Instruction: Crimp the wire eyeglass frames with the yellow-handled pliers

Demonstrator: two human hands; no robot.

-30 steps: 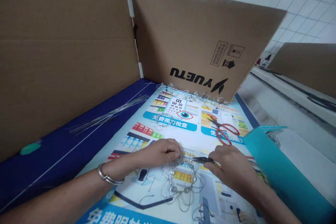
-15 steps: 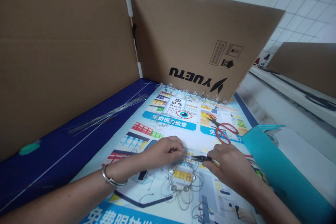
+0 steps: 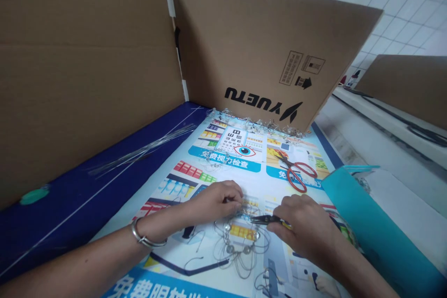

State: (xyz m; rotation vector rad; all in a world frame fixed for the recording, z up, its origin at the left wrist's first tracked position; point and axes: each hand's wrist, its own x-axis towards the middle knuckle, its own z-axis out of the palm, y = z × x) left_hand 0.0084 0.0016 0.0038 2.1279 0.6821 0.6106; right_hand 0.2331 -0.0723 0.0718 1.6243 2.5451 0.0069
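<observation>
Beads, round and clear like glass, sit along a loopy beaded ring [image 3: 245,247] of thin, bendy wire on the flat, shiny picture sheet [image 3: 206,260]. I watch from far away, and the ring lies between my two hands, near the sheet's middle. My left hand [image 3: 223,201] has its thumb and fingers pinched at the ring's far edge; the bit of wire in the pinch is too small for me to see. My right hand [image 3: 303,223] has its fingers curled tight around black, pointy pliers [image 3: 266,219], and their tips reach the ring's far right part. I cannot tell if those tips are open.

Red-handled scissors [image 3: 299,174] lie past my right hand. A stiff blue-green box [image 3: 377,219] stands close to my right arm, so there is little room on that side. Smooth brown cardboard [image 3: 272,51] makes a tall wall at the back, with tangled clear wire pieces [image 3: 258,126] along its foot. Long, straight wires [image 3: 146,149] lie on the dark blue cloth [image 3: 87,195], well to the left.

Since the last picture, the pliers have come nearer to me and a bit to the left. My left hand looks almost the same.
</observation>
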